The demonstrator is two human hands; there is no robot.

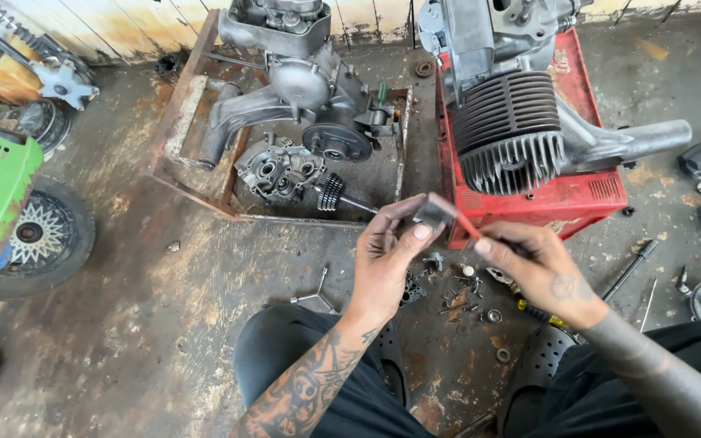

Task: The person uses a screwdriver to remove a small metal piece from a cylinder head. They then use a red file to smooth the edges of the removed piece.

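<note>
L hand (389, 253) pinches small dark part (434, 212), R hand (535, 268) holds red-handled tool (466, 226) on it

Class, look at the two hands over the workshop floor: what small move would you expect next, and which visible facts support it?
Probably a short stroke of the red-handled tool against the small dark part. The left hand pinches that part between thumb and fingers, the right hand holds the tool like a pen, and its tip already meets the part.

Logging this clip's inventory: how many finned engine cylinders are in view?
1. The finned cylinder sits on the engine resting on the red tray, beyond the right hand. The engine in the rusty metal tray shows none; others may be hidden.
</note>
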